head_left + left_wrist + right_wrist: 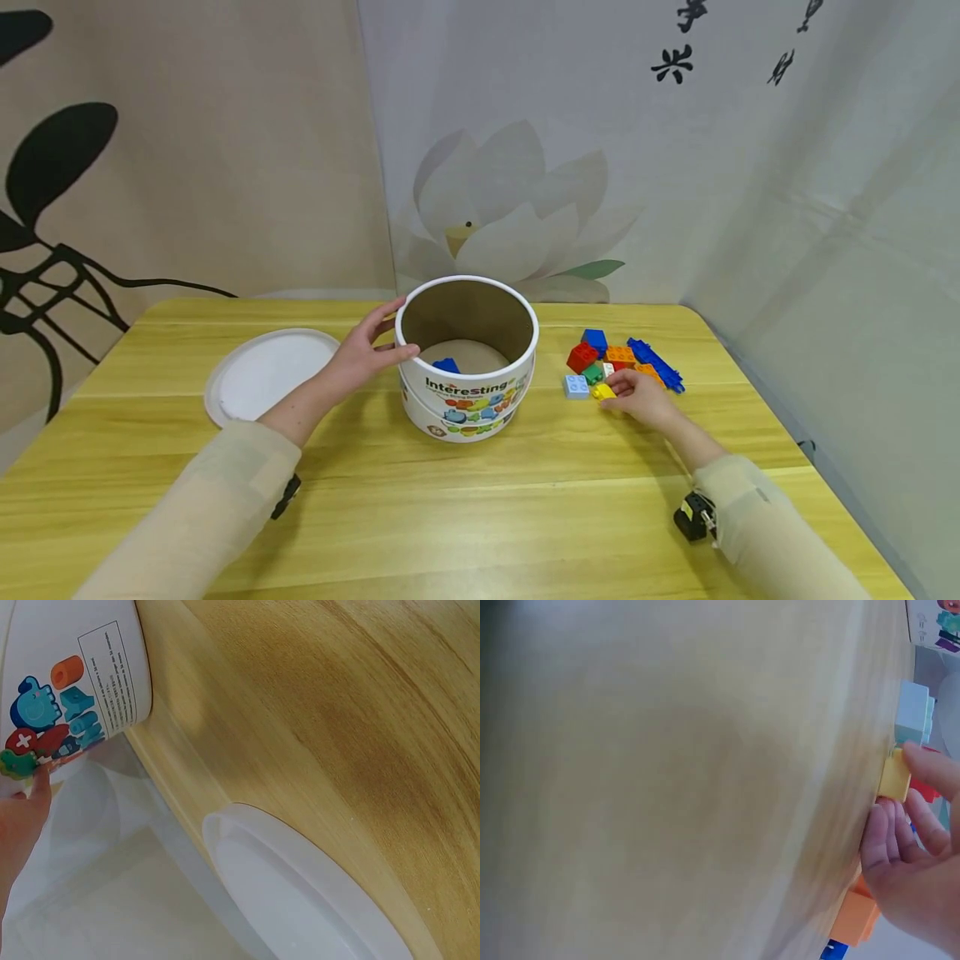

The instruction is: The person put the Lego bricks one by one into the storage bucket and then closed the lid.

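A white bucket [465, 407] with printed toy pictures stands upright on the table, a blue block [447, 365] visible inside it. My left hand [367, 346] holds the bucket's left side at the rim, thumb toward the front and fingers farther back. On the right, my right hand [643, 398] pinches a small yellow block [895, 776] between thumb and fingers, low at the tabletop. Around it lie a light blue block [576, 387], a red block [582, 357], a green block [592, 374], orange blocks [620, 355] and a long blue piece [657, 365].
A round white lid [273, 371] lies on the wooden table [480, 517] left of the bucket. Behind the table hangs a printed curtain [517, 100]. Another blue block [595, 340] sits at the back of the pile.
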The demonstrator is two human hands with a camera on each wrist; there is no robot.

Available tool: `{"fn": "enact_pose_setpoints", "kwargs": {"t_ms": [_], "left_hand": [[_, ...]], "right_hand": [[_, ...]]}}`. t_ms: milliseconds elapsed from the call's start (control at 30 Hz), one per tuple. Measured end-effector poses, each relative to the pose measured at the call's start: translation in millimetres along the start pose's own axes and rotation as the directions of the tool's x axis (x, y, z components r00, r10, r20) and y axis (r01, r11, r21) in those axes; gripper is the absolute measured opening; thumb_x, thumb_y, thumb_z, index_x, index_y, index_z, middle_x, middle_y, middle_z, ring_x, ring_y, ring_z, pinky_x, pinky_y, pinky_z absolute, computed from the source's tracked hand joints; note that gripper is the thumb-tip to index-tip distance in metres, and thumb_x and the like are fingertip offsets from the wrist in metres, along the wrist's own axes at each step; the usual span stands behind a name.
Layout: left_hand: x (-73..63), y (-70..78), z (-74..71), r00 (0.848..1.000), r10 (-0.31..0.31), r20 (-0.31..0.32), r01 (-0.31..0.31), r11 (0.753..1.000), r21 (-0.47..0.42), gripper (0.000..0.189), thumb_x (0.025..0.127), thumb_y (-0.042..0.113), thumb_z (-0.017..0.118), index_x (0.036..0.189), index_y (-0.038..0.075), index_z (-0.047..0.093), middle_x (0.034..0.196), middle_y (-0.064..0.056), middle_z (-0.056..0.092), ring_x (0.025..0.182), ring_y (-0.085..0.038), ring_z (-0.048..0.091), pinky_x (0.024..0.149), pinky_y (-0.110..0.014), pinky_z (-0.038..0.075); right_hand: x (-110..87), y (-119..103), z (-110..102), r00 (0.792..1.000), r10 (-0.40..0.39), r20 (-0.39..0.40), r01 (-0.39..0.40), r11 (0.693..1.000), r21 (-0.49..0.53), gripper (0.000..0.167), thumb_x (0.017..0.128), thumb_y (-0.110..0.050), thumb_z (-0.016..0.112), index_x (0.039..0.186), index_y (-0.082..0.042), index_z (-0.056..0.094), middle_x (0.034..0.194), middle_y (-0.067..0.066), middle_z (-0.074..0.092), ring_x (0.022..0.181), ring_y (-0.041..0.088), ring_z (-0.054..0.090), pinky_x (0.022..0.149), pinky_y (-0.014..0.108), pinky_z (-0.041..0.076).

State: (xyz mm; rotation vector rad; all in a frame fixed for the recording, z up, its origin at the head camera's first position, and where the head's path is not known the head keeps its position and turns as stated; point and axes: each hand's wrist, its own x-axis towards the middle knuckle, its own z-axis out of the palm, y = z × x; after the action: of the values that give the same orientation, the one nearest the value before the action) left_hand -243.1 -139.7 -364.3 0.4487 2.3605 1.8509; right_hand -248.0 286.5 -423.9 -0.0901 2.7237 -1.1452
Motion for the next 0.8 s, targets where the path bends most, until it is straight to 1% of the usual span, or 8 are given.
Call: {"fn": "enact_pose_setpoints", "kwargs": {"t_ms": [133,267,433,467,567,667,700,800], "left_hand": [[0.4,-0.6,1.2,1.0,-0.011,0.001,0.011,1.0,-0.001,0.075,0.087,0.013,0.065,0.149,0.012,0.022,0.154,-0.013,0.022,0.14,-0.034,0.026,0.108,-0.05,0.034],[-0.1,-0.3,1.9,1.0,-0.017,0.005,0.017,1.0,-0.003,0.076,0.087,0.014,0.065,0.149,0.013,0.022,0.154,-0.013,0.022,0.14,-0.035,0.026,0.108,-0.05,0.035],[-0.6,0.0,1.6,1.0,-0.023,0.001,0.023,1.0,0.002,0.075,0.088,0.014,0.064,0.15,0.014,0.021,0.154,-0.014,0.021,0.14,-0.036,0.026,0.107,-0.05,0.036],[-0.7,0.1,1.6,1.0,-0.024,0.001,0.024,1.0,0.005,0.075,0.088,0.015,0.064,0.15,0.014,0.021,0.154,-0.014,0.021,0.14,-0.036,0.025,0.107,-0.05,0.036],[-0.8,0.0,1.6,1.0,-0.025,0.0,0.025,1.0,0.009,0.075,0.088,0.015,0.064,0.15,0.014,0.021,0.154,-0.013,0.021,0.14,-0.036,0.025,0.107,-0.05,0.035],[-0.6,-0.6,1.3,1.0,-0.024,-0.001,0.024,1.0,0.013,0.075,0.088,0.016,0.064,0.15,0.014,0.021,0.154,-0.013,0.021,0.141,-0.035,0.025,0.108,-0.05,0.035],[-0.4,-0.9,1.0,1.0,-0.023,-0.001,0.024,1.0,0.012,0.075,0.088,0.016,0.064,0.15,0.014,0.021,0.154,-0.013,0.021,0.141,-0.035,0.025,0.108,-0.05,0.035],[0.1,-1.3,0.6,1.0,-0.022,-0.001,0.022,1.0,0.008,0.076,0.088,0.015,0.064,0.15,0.014,0.021,0.154,-0.013,0.021,0.14,-0.035,0.025,0.108,-0.05,0.035]], "right_hand": [[-2.5,-1.7,-1.2,1.0,0.01,0.01,-0.01,1.0,0.016,0.038,0.083,-0.01,0.067,0.114,0.007,0.053,0.102,0.016,0.057,0.084,0.018,0.053,0.067,0.022,0.048],[-5.6,-4.2,-5.8,1.0,0.027,0.015,-0.027,0.999,0.042,0.041,0.083,-0.009,0.064,0.118,0.009,0.052,0.109,0.021,0.055,0.089,0.021,0.055,0.066,0.023,0.051],[-8.6,-7.7,-16.9,1.0,0.001,-0.025,-0.001,1.0,0.026,0.042,0.081,-0.015,0.066,0.117,0.005,0.057,0.112,0.022,0.058,0.095,0.026,0.057,0.071,0.025,0.052],[-9.1,-7.5,-19.7,0.999,-0.021,-0.034,0.022,0.999,0.026,0.04,0.08,-0.017,0.067,0.115,0.003,0.06,0.109,0.02,0.06,0.093,0.025,0.057,0.07,0.024,0.051],[-8.5,-9.1,-26.9,0.998,-0.046,-0.049,0.047,0.998,0.03,0.04,0.081,-0.02,0.068,0.114,0.001,0.062,0.109,0.02,0.061,0.094,0.024,0.057,0.073,0.023,0.05],[-7.3,-13.4,-33.1,0.998,-0.031,-0.051,0.034,0.998,0.057,0.041,0.084,-0.018,0.065,0.12,0.002,0.059,0.117,0.023,0.059,0.098,0.026,0.057,0.074,0.027,0.052],[-6.8,-16.1,-35.1,0.999,-0.013,-0.046,0.015,0.998,0.055,0.043,0.086,-0.017,0.063,0.123,0.003,0.056,0.122,0.025,0.057,0.102,0.029,0.056,0.077,0.029,0.052],[-6.9,-25.1,-42.0,0.999,0.015,-0.035,-0.014,0.999,0.047,0.045,0.089,-0.017,0.059,0.129,0.002,0.051,0.13,0.026,0.052,0.107,0.03,0.054,0.083,0.034,0.052]]}}
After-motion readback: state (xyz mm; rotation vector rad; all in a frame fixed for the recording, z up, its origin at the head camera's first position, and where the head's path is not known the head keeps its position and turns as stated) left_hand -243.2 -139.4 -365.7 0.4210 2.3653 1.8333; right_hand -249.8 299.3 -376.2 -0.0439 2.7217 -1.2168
